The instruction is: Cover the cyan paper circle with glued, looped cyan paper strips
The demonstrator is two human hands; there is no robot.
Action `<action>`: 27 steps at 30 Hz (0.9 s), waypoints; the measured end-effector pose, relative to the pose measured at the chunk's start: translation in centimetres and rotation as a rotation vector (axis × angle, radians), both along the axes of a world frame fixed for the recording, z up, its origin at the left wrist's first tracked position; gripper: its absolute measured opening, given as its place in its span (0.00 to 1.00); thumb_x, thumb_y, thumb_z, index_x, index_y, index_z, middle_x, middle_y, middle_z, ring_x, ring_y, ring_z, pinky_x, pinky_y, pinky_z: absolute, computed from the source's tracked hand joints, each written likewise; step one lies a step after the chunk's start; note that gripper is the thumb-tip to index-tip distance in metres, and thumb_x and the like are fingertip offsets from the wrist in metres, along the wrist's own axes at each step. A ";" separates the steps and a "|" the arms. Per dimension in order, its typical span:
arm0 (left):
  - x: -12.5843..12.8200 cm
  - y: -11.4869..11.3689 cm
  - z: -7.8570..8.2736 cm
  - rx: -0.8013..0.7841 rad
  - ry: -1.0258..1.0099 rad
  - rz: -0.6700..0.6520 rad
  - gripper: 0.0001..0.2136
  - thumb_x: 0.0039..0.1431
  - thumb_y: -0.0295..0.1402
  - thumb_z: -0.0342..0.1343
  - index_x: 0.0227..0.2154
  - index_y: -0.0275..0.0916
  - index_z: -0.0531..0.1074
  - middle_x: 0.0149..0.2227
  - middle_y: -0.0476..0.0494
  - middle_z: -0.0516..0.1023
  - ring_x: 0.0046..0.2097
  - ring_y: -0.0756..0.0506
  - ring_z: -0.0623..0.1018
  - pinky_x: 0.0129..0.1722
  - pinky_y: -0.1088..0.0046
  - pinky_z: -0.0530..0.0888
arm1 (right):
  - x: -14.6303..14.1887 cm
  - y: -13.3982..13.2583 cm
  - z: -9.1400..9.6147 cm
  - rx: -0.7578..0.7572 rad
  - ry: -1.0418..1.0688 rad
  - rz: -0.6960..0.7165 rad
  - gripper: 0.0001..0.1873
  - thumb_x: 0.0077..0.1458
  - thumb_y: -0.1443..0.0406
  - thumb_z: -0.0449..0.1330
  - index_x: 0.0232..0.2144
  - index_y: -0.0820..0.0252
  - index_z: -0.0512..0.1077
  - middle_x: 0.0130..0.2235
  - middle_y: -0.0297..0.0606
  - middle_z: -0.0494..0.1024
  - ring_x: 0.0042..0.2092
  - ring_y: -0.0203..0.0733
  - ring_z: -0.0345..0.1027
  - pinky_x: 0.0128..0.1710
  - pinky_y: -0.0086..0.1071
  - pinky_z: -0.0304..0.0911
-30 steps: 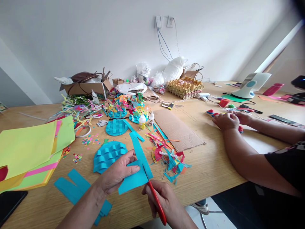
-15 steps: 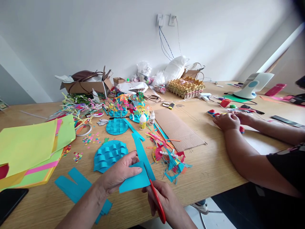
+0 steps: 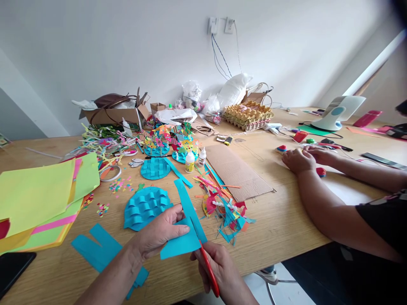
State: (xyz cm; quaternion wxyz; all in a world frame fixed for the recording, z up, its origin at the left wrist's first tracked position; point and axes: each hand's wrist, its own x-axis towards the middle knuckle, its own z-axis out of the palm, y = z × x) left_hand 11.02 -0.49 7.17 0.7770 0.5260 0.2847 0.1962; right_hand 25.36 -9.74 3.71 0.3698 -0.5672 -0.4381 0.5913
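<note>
Between its thumb and fingers, my left hand pinches a sheet of blue paper above the table's near edge. Red-handled scissors are gripped in my right hand, their blades in the paper along a lengthwise cut. A blue strip angles away on the far side of that cut. Just beyond my left hand lies a woven blue paper piece. Several cut blue strips lie on the table, partly behind my left forearm.
Coloured paper sheets and a black phone are at left. Two small glue bottles, paper scraps and a cardboard piece lie ahead. At right, another person's hands handle small coloured pieces. Egg trays stand farther back.
The scissor handles have swung slightly left, and the blue strip stands a little farther from the sheet at the cut. The other person's hands have shifted slightly left.
</note>
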 end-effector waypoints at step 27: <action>-0.5 0.3 0.4 0.183 0.169 0.169 0.10 0.53 0.37 0.55 0.38 0.40 0.71 0.38 0.48 0.75 0.41 0.44 0.73 0.43 0.68 0.68 | 5.1 -3.9 4.4 0.299 -0.676 0.082 0.11 0.54 0.55 0.50 0.29 0.56 0.62 0.19 0.29 0.64 0.21 0.33 0.54 0.21 0.25 0.48</action>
